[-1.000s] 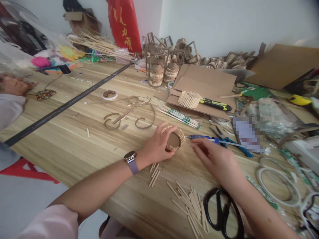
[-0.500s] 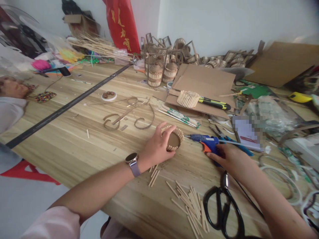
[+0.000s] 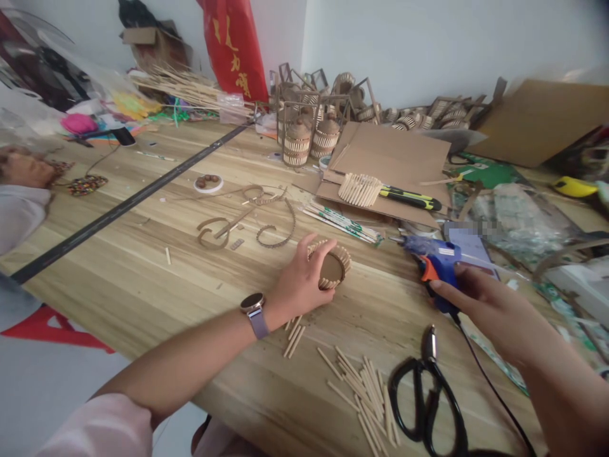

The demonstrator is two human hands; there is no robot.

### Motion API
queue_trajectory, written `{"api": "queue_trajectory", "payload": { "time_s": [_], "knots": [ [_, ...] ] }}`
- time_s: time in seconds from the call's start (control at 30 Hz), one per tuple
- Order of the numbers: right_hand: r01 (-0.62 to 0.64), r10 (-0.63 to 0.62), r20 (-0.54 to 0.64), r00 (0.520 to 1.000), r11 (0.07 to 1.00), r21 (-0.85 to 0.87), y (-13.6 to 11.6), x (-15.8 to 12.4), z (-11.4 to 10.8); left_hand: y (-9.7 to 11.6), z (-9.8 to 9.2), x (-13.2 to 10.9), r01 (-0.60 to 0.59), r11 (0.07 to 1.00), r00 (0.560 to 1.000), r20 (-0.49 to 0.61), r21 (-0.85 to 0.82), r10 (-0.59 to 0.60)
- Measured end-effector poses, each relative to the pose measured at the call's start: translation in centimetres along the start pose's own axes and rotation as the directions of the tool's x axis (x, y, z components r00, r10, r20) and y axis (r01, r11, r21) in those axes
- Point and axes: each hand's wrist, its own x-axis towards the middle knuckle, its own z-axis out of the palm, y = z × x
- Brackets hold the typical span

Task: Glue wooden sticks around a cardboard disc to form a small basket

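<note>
At the left of the work area, curled strips (image 3: 276, 245) are laid on the table (image 3: 143, 292), well apart from both hands. A few short sticks (image 3: 295, 341) are noted just below the wrist. The left hand (image 3: 299, 273) is curved partly open, and the round stick-walled piece (image 3: 333, 270) is held at its wall between fingers and thumb; the piece is seated on the table, its open side up. This hold is judged sound, provided that the wall is steadied lightly and the sticks are not squeezed inward. A loose pile of sticks (image 3: 373, 387) is found nearer the body, and beside it black-handled scissors (image 3: 430, 362) are left lying. Further right, the glue gun (image 3: 445, 257) is grasped at its handle by the right hand (image 3: 495, 308), with the fingers partly closed; whether the trigger is pressed cannot be told. The nozzle is pointed leftward, apart from the piece. It is advised that the tip be directed clear of the left fingers, and that the trigger be squeezed gently. The cord (image 3: 495, 395) is run past the scissors toward the body; slack should be allowed, so that neither is snagged.
</note>
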Motion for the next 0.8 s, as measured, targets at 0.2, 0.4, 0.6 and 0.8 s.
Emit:
{"api": "queue_trajectory", "payload": {
  "time_s": [0.2,0.4,0.6,0.8],
  "knots": [
    [-0.330,0.234,0.248,0.940,0.807,0.490,0.0,-1.9,1.9,-0.2,0.0,-0.1,-0.005,1.000,1.000,0.003,0.004,0.005],
    [-0.262,0.094,0.424,0.901,0.897,0.357,-0.2,-2.9,3.8,-0.6,0.0,-0.1,-0.062,0.998,0.998,-0.007,0.015,0.062],
    [-0.026,-0.075,0.395,0.916,0.969,0.244,0.0,-3.1,4.8,-0.5,-0.1,-0.1,-0.059,0.998,0.998,0.006,0.028,0.059],
    [0.092,-0.151,0.333,0.931,0.978,0.186,-0.3,-3.4,5.4,-0.6,-0.1,-0.1,-0.060,0.998,0.998,0.006,0.005,0.060]
  ]
}}
